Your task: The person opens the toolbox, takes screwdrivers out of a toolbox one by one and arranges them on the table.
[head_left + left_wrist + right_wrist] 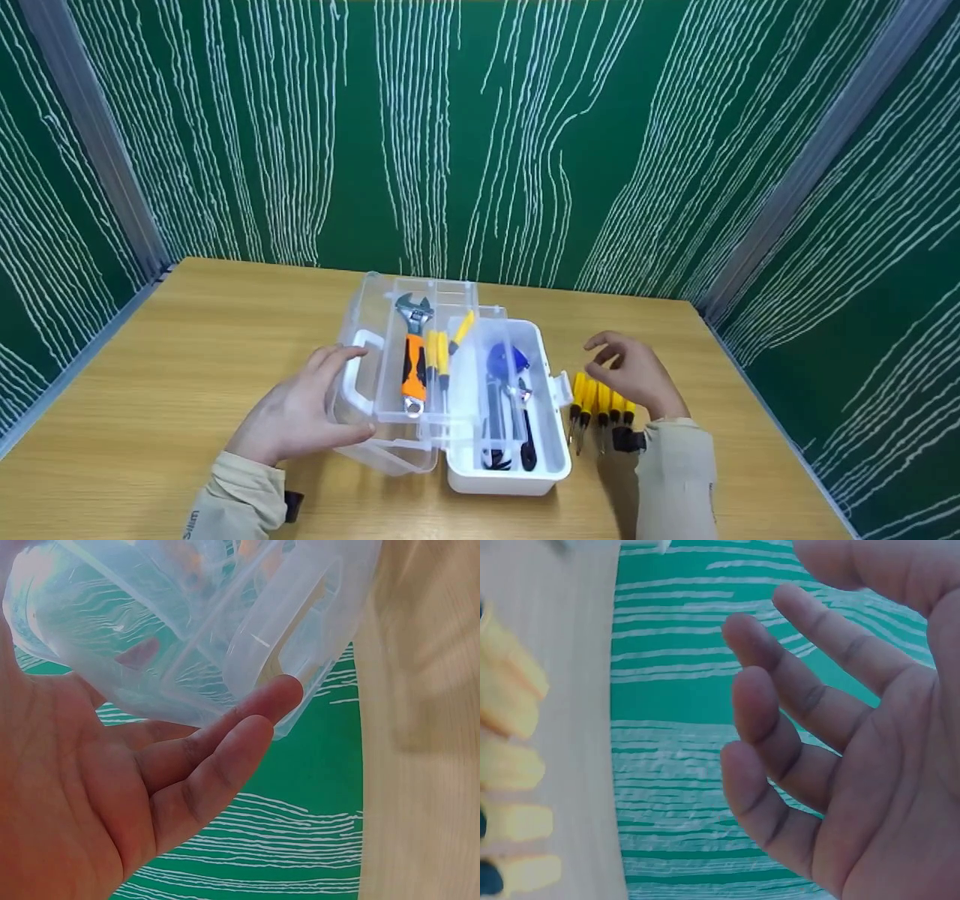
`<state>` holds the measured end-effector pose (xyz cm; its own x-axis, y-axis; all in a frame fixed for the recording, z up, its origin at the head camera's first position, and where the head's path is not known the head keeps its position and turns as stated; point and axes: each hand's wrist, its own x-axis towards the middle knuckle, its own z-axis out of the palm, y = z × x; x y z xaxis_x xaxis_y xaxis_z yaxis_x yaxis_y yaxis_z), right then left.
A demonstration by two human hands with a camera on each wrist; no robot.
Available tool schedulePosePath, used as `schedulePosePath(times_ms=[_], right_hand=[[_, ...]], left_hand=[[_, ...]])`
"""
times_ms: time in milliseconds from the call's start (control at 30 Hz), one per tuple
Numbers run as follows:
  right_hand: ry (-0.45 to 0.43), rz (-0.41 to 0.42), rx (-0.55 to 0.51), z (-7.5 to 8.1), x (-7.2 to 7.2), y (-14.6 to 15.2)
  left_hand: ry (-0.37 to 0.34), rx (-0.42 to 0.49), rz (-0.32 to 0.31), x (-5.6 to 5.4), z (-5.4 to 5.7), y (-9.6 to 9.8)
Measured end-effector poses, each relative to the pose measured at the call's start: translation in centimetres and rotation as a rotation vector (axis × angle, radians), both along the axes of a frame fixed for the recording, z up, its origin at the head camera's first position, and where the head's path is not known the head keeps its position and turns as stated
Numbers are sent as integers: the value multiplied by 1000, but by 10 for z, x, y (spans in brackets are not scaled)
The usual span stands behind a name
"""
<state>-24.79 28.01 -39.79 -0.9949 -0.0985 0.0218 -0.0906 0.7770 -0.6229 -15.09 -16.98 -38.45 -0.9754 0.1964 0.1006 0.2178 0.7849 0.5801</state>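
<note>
A white toolbox (510,484) stands on the table with its clear lid (97,652) swung out to the left. My left hand (300,412) is spread along the lid beside the white handle (352,382), fingers mostly straight against the clear plastic. Over several yellow-handled screwdrivers (603,397) on the table, right of the box, hovers my right hand (634,375). Its fingers are loosely bent and hold nothing in the right wrist view. An orange-handled adjustable wrench (414,360) and a few yellow-handled screwdrivers (442,349) lie in the clear tray section.
Inside the white base are a blue round item (508,360) and black-ended tools (528,454), partly seen through clear plastic. A white latch (560,390) juts from the box's right side. Green panels with white lines (480,150) enclose the wooden table (247,322).
</note>
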Motion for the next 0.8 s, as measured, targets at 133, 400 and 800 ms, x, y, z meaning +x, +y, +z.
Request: schedulePosePath(times_ms=[133,400,800], right_hand=[[31,11,-26,6,3,-11],[100,97,-106,11,6,-35],[161,135,-122,13,11,-65]], left_hand=[[-6,0,-4,0,0,0],[-26,6,0,0,2,0],[-20,9,6,1,1,-1]])
